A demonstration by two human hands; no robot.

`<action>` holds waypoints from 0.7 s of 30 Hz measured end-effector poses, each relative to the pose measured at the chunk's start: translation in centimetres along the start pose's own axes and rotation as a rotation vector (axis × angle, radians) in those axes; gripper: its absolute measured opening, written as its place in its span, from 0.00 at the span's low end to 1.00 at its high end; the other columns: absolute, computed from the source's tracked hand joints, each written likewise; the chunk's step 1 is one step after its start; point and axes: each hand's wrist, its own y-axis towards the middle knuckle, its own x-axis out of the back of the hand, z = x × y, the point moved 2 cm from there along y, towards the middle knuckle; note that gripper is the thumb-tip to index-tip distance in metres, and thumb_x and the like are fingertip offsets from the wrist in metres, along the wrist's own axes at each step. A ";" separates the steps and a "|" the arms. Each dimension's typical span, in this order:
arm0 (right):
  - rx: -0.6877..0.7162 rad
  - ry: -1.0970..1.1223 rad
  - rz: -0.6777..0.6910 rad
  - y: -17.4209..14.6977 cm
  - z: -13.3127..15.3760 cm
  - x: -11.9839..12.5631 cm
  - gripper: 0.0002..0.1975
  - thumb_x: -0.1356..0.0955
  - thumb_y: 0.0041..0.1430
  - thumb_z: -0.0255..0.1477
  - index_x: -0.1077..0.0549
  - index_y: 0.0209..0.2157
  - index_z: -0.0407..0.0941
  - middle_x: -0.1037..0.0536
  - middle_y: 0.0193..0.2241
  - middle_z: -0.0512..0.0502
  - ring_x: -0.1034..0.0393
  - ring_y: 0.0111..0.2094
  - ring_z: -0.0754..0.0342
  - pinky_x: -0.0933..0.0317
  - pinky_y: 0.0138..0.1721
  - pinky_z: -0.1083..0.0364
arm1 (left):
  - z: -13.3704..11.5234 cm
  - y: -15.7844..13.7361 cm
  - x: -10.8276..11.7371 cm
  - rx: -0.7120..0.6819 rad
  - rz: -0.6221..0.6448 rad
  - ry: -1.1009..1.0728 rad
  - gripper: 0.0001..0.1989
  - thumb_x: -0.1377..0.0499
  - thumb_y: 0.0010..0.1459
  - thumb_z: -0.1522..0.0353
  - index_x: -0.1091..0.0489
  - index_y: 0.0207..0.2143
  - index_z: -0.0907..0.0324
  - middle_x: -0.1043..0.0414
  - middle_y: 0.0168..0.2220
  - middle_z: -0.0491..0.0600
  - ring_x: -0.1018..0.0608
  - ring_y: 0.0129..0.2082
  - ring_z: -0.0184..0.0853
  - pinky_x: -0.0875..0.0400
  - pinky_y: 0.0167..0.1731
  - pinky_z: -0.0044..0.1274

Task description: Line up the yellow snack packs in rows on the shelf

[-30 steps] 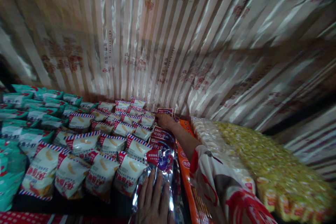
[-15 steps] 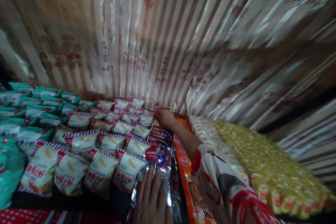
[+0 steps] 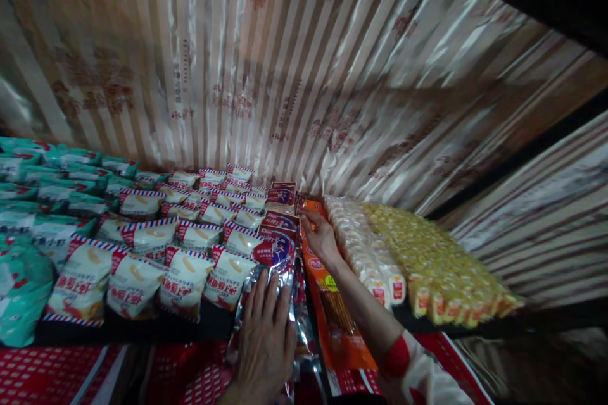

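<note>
My left hand (image 3: 266, 329) lies flat, fingers stretched out, on the silver lower part of a dark red and purple snack packet (image 3: 276, 247). More packets of this kind overlap behind it in a row, up to the rearmost dark red packet (image 3: 282, 194) near the back sheet. My right hand (image 3: 320, 235) is at the right side of this row, above the orange packets. Its fingers are loosely bent, the tips close to the dark red packets' edge, and I see nothing held in them. An orange packet (image 3: 342, 310) with brown sticks in its window lies under my right forearm.
White snack bags (image 3: 178, 285) with striped edges stand in rows on the left, with green bags (image 3: 71, 193) beyond. To the right are white-wrapped packs (image 3: 363, 250) and yellow-wrapped packs (image 3: 441, 266). A striped plastic sheet (image 3: 237, 63) hangs behind. Red baskets (image 3: 190, 373) sit below the black shelf edge.
My right hand has left the rearmost dark red packet and come back towards me, to the row's right side. My left hand stays flat on the front packet. The view has shifted slightly.
</note>
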 end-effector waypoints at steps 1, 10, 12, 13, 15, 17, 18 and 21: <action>-0.019 -0.006 0.007 -0.8 0.0 0.1 0.16 0.41 0.59 0.35 0.25 0.40 0.45 0.24 0.43 0.44 0.32 0.47 0.51 0.40 0.51 0.51 | 0.0 -0.1 -0.1 0.004 0.010 -0.005 0.24 0.50 0.58 0.66 0.40 0.57 0.59 0.45 0.61 0.53 0.47 0.62 0.46 0.41 0.54 0.39; -0.118 -0.024 0.069 -3.5 1.6 0.4 0.18 0.40 0.59 0.33 0.30 0.48 0.46 0.27 0.48 0.44 0.32 0.49 0.53 0.37 0.48 0.53 | 0.0 -0.1 0.8 -0.027 0.108 -0.005 0.25 0.49 0.57 0.67 0.43 0.58 0.62 0.49 0.62 0.56 0.51 0.63 0.48 0.40 0.54 0.42; -0.124 0.002 0.021 -4.8 1.9 0.9 0.19 0.41 0.60 0.35 0.31 0.49 0.45 0.27 0.49 0.44 0.33 0.50 0.52 0.37 0.49 0.53 | 0.1 -0.1 1.2 -0.047 0.129 -0.019 0.26 0.50 0.58 0.69 0.44 0.59 0.64 0.50 0.63 0.58 0.53 0.64 0.48 0.41 0.54 0.42; -0.124 0.018 -0.004 -5.7 2.0 1.2 0.19 0.41 0.60 0.36 0.30 0.49 0.45 0.27 0.49 0.43 0.34 0.50 0.51 0.38 0.50 0.52 | 0.2 -0.1 1.4 -0.051 0.129 -0.030 0.26 0.50 0.58 0.69 0.45 0.59 0.64 0.50 0.63 0.58 0.53 0.64 0.48 0.41 0.55 0.42; -0.138 0.042 -0.052 -8.1 2.0 1.8 0.20 0.42 0.60 0.37 0.30 0.47 0.43 0.27 0.48 0.42 0.34 0.51 0.51 0.40 0.52 0.50 | 0.5 -0.3 1.8 -0.039 0.108 -0.062 0.24 0.50 0.58 0.69 0.43 0.58 0.65 0.49 0.62 0.59 0.52 0.64 0.47 0.42 0.56 0.41; -0.181 0.066 -0.091 -11.0 1.8 2.3 0.20 0.42 0.61 0.38 0.30 0.47 0.44 0.27 0.49 0.42 0.35 0.51 0.50 0.42 0.54 0.48 | 0.7 -0.6 2.3 -0.013 0.074 -0.106 0.22 0.50 0.58 0.70 0.41 0.55 0.64 0.47 0.61 0.59 0.50 0.63 0.46 0.43 0.57 0.40; -0.207 0.083 -0.096 -12.5 1.7 2.5 0.20 0.43 0.61 0.39 0.30 0.48 0.44 0.28 0.49 0.42 0.35 0.52 0.50 0.42 0.54 0.48 | 0.8 -0.8 2.7 -0.003 0.055 -0.130 0.21 0.50 0.58 0.70 0.39 0.54 0.64 0.45 0.60 0.59 0.49 0.63 0.45 0.44 0.57 0.40; -0.265 0.121 -0.118 -16.9 1.7 2.8 0.21 0.42 0.61 0.41 0.30 0.47 0.44 0.27 0.49 0.40 0.35 0.52 0.49 0.42 0.55 0.46 | 0.7 -1.7 4.0 0.025 0.024 -0.212 0.18 0.50 0.58 0.72 0.37 0.51 0.62 0.42 0.58 0.57 0.46 0.62 0.44 0.44 0.57 0.39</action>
